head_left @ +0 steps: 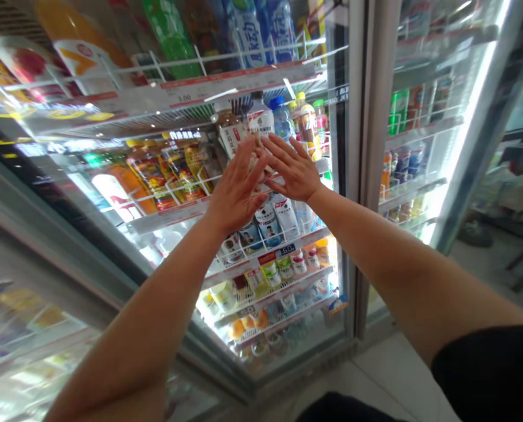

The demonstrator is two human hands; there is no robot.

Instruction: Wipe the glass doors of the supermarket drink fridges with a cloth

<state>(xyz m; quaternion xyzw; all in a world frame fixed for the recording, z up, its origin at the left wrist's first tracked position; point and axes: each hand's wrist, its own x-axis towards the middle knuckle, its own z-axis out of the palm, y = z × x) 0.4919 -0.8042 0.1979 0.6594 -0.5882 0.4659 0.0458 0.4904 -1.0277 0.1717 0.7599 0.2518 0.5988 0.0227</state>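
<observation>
My left hand [237,196] and my right hand [294,170] are raised side by side before a glass-fronted drinks fridge. Both are open, fingers stretched out, with fingertips pointing inward toward each other. Neither holds anything. Whether the palms touch the glass door [305,334] I cannot tell. Pale shapes between the fingers look like the hands' reflection. Just behind the fingertips stands a white-labelled bottle [260,117] with a dark cap. A yellow-capped bottle [306,120] is right of it, and below the hands are several blue-and-white bottles [268,225].
A metal door frame [359,176] runs upright right of my hands; another fridge section [413,123] lies beyond it. Orange and green bottles [169,38] fill the top shelf. Small cups [283,266] line a lower shelf. Pale floor tiles [402,375] show below.
</observation>
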